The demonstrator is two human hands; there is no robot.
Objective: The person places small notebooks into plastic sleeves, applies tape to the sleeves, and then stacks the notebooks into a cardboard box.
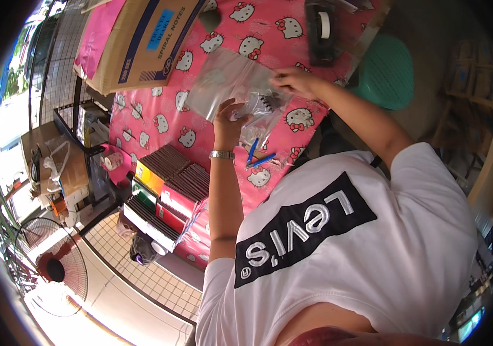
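One small spiral notebook (262, 105) lies by the clear plastic bag (213, 86), between the nearer left hand (230, 120) and right hand (296, 82); whether either grip is closed, I cannot tell.

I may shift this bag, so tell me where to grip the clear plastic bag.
Pinch the clear plastic bag by its far edge, probably best from the far side: that part looks thin, flat and clear of the left hand and right hand.
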